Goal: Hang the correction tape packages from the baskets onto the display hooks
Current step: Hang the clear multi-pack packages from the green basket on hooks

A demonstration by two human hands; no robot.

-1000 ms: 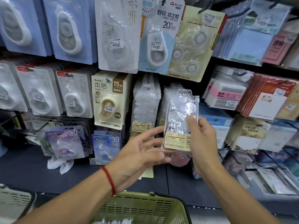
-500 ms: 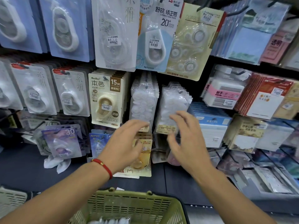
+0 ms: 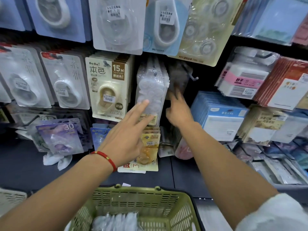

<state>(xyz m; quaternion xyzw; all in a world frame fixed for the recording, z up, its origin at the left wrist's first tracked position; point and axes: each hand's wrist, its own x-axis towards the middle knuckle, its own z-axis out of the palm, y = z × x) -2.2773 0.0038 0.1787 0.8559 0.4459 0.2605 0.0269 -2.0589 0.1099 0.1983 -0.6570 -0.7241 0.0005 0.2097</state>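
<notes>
Clear correction tape packages hang in a stack on a display hook, centre of frame: glossy plastic blisters with round moulded bumps, yellow label at the base. Left hand at 7 o'clock of the stack, fingers straight and spread, fingertips touching the front blister; holds nothing. Right hand just at 3 o'clock of the stack, motion-blurred; grip cannot be told. Bare metal hook at 2 o'clock. Green slotted plastic basket at 6 o'clock holds more clear packages.
</notes>
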